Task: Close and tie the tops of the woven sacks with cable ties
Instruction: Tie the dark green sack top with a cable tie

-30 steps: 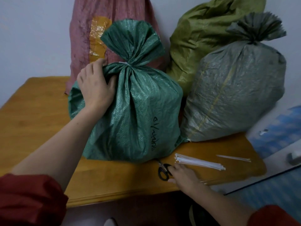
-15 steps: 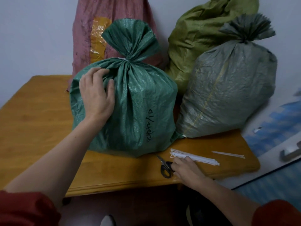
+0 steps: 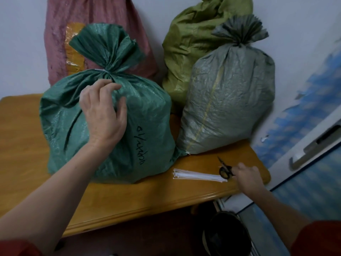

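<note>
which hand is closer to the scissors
Right. The right hand holds the scissors by their handles at the table's right end; the left hand rests on the green sack, far to their left.

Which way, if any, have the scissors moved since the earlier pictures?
Yes. The scissors have shifted right: from the left end of the cable ties, near the green sack, to their right end, at the right hand.
</note>
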